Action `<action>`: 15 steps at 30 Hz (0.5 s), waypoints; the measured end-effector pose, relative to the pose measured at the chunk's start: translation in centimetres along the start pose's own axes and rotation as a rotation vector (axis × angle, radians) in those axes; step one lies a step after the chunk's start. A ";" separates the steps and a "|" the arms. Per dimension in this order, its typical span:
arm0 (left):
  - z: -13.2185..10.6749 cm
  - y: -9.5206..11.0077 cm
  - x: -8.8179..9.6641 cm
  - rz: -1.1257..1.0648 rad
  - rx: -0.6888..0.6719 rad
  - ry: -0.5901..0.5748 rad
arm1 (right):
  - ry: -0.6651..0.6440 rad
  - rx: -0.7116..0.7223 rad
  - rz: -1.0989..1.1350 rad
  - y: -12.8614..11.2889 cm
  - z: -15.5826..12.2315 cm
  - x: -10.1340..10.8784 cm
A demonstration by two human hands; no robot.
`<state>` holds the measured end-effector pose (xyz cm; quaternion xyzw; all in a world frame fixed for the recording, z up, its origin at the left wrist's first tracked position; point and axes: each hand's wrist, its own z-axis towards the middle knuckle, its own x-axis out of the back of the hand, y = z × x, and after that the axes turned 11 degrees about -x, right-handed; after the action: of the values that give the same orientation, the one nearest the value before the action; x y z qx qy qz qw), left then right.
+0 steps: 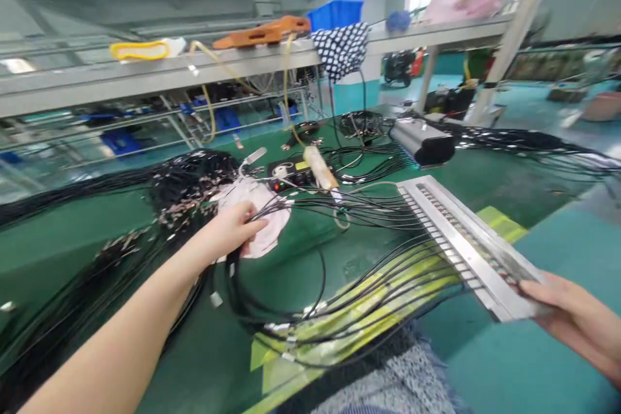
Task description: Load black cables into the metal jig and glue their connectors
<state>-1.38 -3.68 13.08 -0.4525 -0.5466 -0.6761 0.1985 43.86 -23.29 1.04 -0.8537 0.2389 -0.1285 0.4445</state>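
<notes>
My left hand is closed around a bundle of thin black cables at the middle left. From there the cables fan out to the right and enter slots along one side of a long silver metal panel. My right hand grips the near right end of this panel, thumb on top. More black cables loop down below my left hand, with small white labels on some. A crumpled pale pink cloth lies under the left hand.
Heaps of black cables with metal ends lie to the left. A glue-gun-like white tool and a black box sit mid-table. A grey-black device stands behind. Yellow-green tape covers the near edge; a shelf crosses above.
</notes>
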 end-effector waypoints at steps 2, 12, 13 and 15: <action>4.8 3.5 -2.4 -0.008 -0.085 -0.047 | -0.022 0.004 0.035 -2.2 1.7 2.8; 20.6 13.1 -15.2 -0.080 -0.103 -0.160 | 0.119 0.094 -0.070 -10.2 11.4 12.2; 21.3 13.3 -16.3 -0.102 -0.093 -0.163 | 0.138 0.110 -0.083 -10.7 12.2 12.7; 22.1 13.4 -18.3 -0.148 -0.083 -0.161 | 0.189 0.141 -0.122 -11.5 13.7 13.7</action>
<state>26.89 8.13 5.26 -0.4714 -0.5641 -0.6726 0.0846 64.87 -15.28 2.77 -0.8174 0.2176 -0.2517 0.4703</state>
